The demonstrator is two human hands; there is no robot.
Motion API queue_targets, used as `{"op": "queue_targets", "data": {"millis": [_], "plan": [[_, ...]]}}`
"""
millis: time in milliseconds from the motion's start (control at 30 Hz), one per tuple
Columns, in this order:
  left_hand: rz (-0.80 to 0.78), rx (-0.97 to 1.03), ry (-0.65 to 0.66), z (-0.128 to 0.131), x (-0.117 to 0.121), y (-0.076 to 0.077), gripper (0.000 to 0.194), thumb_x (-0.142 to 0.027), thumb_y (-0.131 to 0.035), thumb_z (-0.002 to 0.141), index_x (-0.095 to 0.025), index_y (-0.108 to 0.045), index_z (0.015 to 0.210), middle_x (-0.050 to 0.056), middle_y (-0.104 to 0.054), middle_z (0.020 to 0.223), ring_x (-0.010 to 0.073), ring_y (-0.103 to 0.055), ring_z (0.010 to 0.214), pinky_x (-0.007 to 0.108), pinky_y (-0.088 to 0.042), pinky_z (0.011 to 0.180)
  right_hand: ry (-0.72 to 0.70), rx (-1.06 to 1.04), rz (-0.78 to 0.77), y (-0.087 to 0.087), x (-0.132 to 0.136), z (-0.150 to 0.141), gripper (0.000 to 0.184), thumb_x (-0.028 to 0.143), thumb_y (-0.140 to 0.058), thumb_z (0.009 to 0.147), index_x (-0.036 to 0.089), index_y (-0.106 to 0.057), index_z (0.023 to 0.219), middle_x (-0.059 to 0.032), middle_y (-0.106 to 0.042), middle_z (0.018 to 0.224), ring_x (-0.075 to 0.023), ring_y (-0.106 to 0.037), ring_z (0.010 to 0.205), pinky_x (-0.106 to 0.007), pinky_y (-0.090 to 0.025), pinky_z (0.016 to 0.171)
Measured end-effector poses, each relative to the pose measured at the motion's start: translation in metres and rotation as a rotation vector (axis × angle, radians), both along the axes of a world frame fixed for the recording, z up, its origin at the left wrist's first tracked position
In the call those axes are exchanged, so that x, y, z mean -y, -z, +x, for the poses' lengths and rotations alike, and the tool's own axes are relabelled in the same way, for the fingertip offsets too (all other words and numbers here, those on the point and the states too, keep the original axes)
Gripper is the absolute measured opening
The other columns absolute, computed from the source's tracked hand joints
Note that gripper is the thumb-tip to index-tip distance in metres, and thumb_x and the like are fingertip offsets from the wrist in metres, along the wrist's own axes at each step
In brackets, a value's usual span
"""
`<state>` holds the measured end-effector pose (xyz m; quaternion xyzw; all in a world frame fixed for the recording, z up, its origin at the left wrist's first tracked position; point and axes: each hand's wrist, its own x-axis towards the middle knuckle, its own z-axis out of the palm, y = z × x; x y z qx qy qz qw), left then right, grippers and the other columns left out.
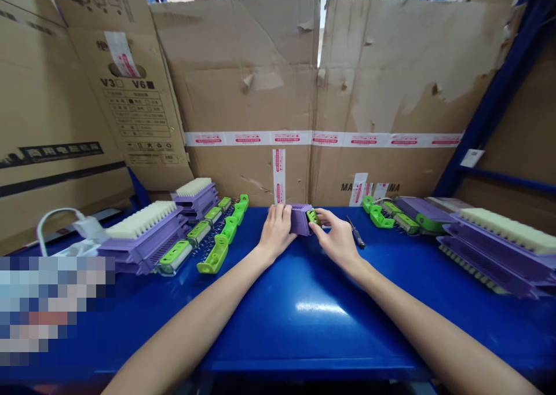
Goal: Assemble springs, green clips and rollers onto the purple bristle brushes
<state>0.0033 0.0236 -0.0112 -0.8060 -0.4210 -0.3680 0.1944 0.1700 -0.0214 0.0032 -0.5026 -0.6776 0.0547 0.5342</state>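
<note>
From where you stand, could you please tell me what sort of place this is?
Probably a workshop: green parts in a row, a screwdriver, and a purple casing being handled.

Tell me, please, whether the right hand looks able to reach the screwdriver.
Probably yes: the screwdriver lies close beside the right hand with nothing visible between, though that hand grips the green piece.

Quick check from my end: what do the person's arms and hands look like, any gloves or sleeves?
No gloves on the left hand or the right hand. The left forearm and right forearm are bare, with no sleeve, watch or bracelet visible. Rings are too small to rule out.
</note>
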Motion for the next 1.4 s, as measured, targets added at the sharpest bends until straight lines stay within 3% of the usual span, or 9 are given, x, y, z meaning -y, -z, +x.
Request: {"op": "queue_targets", "data": {"millis": [233,500,733,1000,1200,1300,1400], "plan": [[0.009,0.024,-0.083,0.005,0.005,-0.002,0.058,-0.022,-0.068,0.072,-0.014,-0.036,0.120,0.015,-0.051,0.115,0.0303,-0.052,0.112,0.045,-0.046,0.094,-0.059,-0.164,0.012,0.000,0.002,-0.004,0.035,0.031,-0.058,0.080,0.018,-0.060,0.112,-0.0100,-0.072,0.098,-0.0216,-0.068,0.088,-0.037,-0.053,0.083],[0.013,0.025,-0.106,0.008,0.006,-0.001,0.059,-0.019,-0.068,0.070,-0.015,-0.038,0.120,0.013,-0.051,0.113,0.0305,-0.053,0.110,0.045,-0.048,0.091,0.025,-0.171,0.001,0.000,0.003,-0.010,0.035,0.032,-0.063,0.077,0.018,-0.061,0.109,-0.0116,-0.071,0.103,-0.0261,-0.067,0.099,-0.040,-0.051,0.086],[0.007,0.014,-0.116,0.007,0.006,-0.001,0.055,-0.020,-0.066,0.073,-0.015,-0.038,0.119,0.014,-0.052,0.113,0.0301,-0.053,0.109,0.044,-0.048,0.090,0.016,-0.062,0.056,0.005,-0.001,-0.008,0.015,0.035,-0.061,0.079,0.022,-0.068,0.077,-0.0080,-0.073,0.093,-0.0254,-0.068,0.089,-0.041,-0.050,0.084],[0.037,-0.016,-0.111,0.004,0.004,-0.001,0.055,-0.025,-0.066,0.074,-0.015,-0.039,0.120,0.013,-0.053,0.112,0.0292,-0.054,0.108,0.044,-0.047,0.093,0.015,0.068,0.124,0.006,-0.003,-0.005,0.023,0.037,-0.057,0.083,0.022,-0.074,0.080,-0.0098,-0.072,0.100,-0.0252,-0.065,0.096,-0.042,-0.048,0.088],[0.067,-0.042,-0.126,-0.002,0.003,-0.003,0.066,-0.019,-0.068,0.070,-0.015,-0.035,0.127,0.015,-0.053,0.116,0.0296,-0.054,0.109,0.047,-0.042,0.098,0.121,0.130,0.188,-0.002,-0.007,0.013,0.028,0.035,-0.049,0.088,0.021,-0.072,0.082,-0.0093,-0.071,0.098,-0.0241,-0.063,0.095,-0.041,-0.047,0.085],[0.080,-0.048,-0.145,-0.004,0.002,-0.005,0.071,-0.018,-0.067,0.070,-0.015,-0.032,0.132,0.015,-0.053,0.117,0.0300,-0.053,0.111,0.048,-0.040,0.101,0.130,0.185,0.147,0.001,-0.017,0.027,0.027,0.033,-0.047,0.087,0.019,-0.070,0.094,-0.0099,-0.070,0.102,-0.0247,-0.061,0.098,-0.042,-0.046,0.088],[0.089,-0.054,-0.174,-0.005,0.002,-0.006,0.073,-0.017,-0.065,0.071,-0.015,-0.029,0.134,0.016,-0.053,0.119,0.0306,-0.052,0.113,0.049,-0.038,0.102,0.076,0.315,0.091,0.009,-0.027,0.040,0.041,0.030,-0.048,0.084,0.017,-0.060,0.121,-0.0123,-0.062,0.123,-0.0264,-0.054,0.116,-0.045,-0.043,0.097]]}}
